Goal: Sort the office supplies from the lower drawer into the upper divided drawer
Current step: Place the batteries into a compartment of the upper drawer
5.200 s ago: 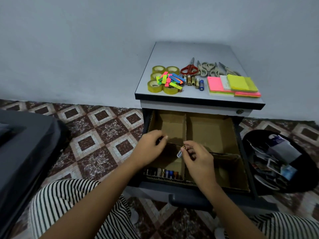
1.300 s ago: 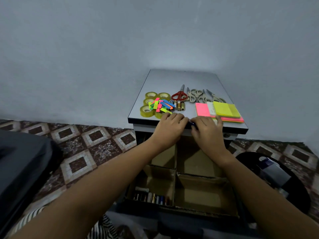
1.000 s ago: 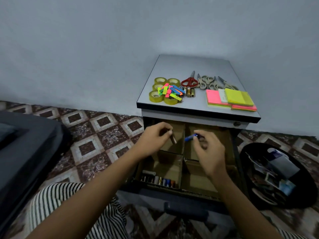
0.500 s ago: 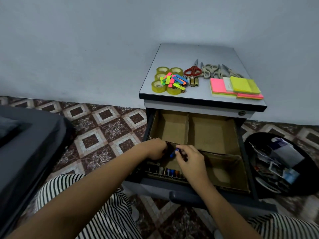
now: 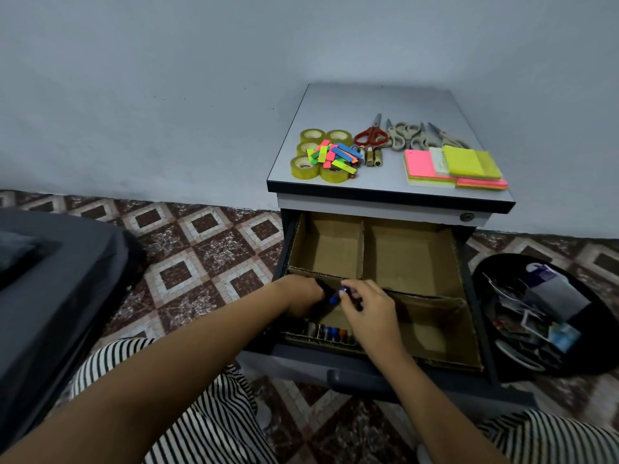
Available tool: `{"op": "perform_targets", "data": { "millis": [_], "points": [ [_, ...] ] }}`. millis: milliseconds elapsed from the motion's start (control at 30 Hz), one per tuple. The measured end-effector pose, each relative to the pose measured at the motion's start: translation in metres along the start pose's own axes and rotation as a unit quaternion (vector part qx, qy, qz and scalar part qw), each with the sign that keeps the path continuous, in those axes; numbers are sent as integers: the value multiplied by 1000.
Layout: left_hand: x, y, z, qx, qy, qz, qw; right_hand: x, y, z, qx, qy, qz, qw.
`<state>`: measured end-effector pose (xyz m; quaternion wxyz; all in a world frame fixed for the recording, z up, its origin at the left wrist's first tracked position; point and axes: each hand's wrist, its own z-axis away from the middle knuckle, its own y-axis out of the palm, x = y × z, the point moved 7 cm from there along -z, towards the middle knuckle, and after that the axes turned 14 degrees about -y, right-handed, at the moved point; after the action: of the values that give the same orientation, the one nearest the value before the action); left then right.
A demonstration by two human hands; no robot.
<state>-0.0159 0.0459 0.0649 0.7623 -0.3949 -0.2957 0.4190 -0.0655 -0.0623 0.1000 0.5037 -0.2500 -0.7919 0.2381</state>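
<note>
head: r hand lowered battery

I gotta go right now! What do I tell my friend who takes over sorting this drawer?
Right hand pinches a blue battery over the front-left compartment of the divided drawer.
Left hand reaches into that compartment; what it holds is hidden.
Done: a row of batteries sits there.
Left: tape rolls, coloured tabs, scissors, sticky notes and a few batteries lie on the cabinet top; the other compartments show nothing.
</note>
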Motion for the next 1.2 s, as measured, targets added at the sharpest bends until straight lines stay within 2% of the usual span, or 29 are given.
{"op": "perform_targets", "data": {
  "millis": [167,367,433,533,633,733,800,867,1000,1067,1200],
  "points": [
    [0,7,-3,-11,-26,-54,998,0,1,0,3,3,-6,1000],
    [0,5,1,-3,-25,-42,999,-1,1,1,5,5,-11,1000],
    [3,-1,7,-12,-22,15,1000,1,-1,1,2,2,-10,1000],
    [20,-18,19,-57,-34,194,979,8,0,-1,10,-16,-1,1000],
    [44,-37,33,-159,-69,348,921,16,5,-5,26,-27,3,999],
    [73,-41,40,-292,-141,445,835,17,17,-11,39,27,-27,999],
    [86,-34,39,-334,-184,488,785,15,31,-14,64,61,-37,995],
    [92,-13,28,-284,-226,569,738,11,45,-17,82,97,-36,991],
    [86,43,0,-83,-246,746,613,-6,60,-18,68,200,-51,976],
    [84,53,-4,-61,-235,793,558,-14,65,-19,57,253,-64,964],
    [84,55,-3,-54,-209,851,479,-29,80,-22,67,334,-83,937]
  ]
}}
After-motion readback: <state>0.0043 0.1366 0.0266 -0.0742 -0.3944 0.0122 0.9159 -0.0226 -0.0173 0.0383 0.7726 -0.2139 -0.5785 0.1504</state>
